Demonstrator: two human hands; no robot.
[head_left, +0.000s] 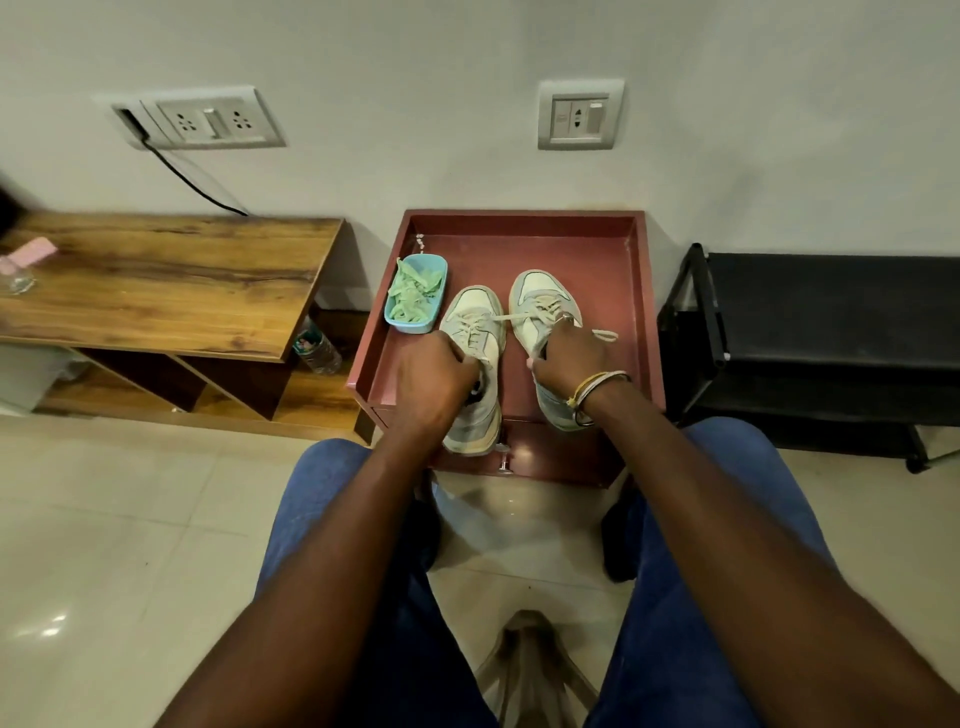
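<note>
Two pale sneakers stand side by side, toes toward the wall, on a maroon cabinet top with a raised rim (524, 221). My left hand (434, 382) grips the left sneaker (475, 322) at its opening, fingers curled over the collar and laces. My right hand (569, 358) is curled on the right sneaker (540, 306) near its tongue, holding the laces. A cream lace (506, 317) stretches between the two shoes, and a loose lace end (605, 335) lies right of my right hand. Bracelets circle my right wrist.
A blue tub (415, 325) of green laces or strips sits left of the sneakers. A wooden desk (171, 280) stands left, with a water bottle (317, 348) beside it. A black rack (810, 332) stands right. Wall sockets are above. My knees are over the tiled floor.
</note>
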